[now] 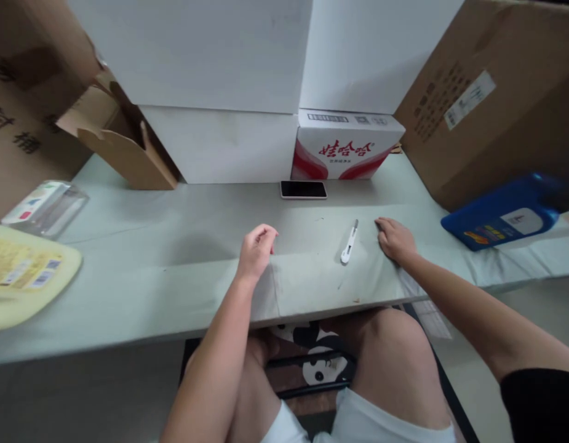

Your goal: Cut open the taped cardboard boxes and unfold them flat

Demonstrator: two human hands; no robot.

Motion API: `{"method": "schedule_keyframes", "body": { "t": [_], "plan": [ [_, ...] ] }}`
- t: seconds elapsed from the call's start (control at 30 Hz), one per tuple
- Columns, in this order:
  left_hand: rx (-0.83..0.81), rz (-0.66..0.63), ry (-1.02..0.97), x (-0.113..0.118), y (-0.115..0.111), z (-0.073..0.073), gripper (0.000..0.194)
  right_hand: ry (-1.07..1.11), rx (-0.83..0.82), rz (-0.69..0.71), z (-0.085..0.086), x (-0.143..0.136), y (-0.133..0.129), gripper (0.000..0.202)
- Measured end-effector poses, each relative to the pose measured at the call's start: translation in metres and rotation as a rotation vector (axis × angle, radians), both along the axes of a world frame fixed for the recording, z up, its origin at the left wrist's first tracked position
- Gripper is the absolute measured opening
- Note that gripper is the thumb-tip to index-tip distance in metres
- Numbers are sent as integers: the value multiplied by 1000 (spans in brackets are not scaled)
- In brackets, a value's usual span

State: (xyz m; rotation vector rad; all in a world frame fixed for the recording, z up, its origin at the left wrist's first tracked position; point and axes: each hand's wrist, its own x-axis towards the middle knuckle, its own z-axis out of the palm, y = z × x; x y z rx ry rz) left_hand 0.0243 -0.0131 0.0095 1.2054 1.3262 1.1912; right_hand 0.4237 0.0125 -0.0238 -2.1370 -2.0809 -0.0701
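My left hand (257, 249) is held at the middle of the table, its fingers curled together, and nothing shows in them. On the right, my right hand (395, 239) rests on the pale green tabletop (210, 277), fingers stretched out and holding nothing. Just left of that hand lies a slim white tool (349, 246) with a narrow grey tip and a dark slot; whether it is a small knife or a thermometer I cannot tell. A phone (303, 189) with a dark screen lies flat beyond both hands.
A white-and-red carton (349, 147) stands behind the phone, by tall white panels (219, 144). Large brown boxes (487, 117) flank the table. A blue bottle (501, 215) lies at right. At left are a yellow bottle (26, 277), a clear package (47, 206) and an open cardboard box (122, 151).
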Motion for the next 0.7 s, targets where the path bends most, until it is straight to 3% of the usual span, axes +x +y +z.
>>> {"method": "schedule_keyframes", "body": {
  "t": [0.07,0.17,0.27,0.4,0.47,0.53,0.6,0.7],
  "plan": [
    [18,9,-5,-16,0,1,22,-5,36,-22,8,-6,0,46],
    [-15,128,-15,-41,0,0,20,-3,141,-44,23,-31,12,42],
    [-18,249,-105,-64,4,-1,18,21,217,112,39,-89,36,33],
    [-42,420,-279,-85,12,0,14,160,274,692,58,-224,68,24],
    [-59,507,-333,-90,15,1,14,206,205,878,66,-303,83,29],
    [-61,541,-375,-95,16,1,13,205,81,970,73,-379,99,34],
    [-48,542,-408,-99,15,1,14,217,-11,969,81,-446,113,36],
    [-31,577,-411,-106,13,1,19,370,-52,914,98,-522,135,43]
  ]
}}
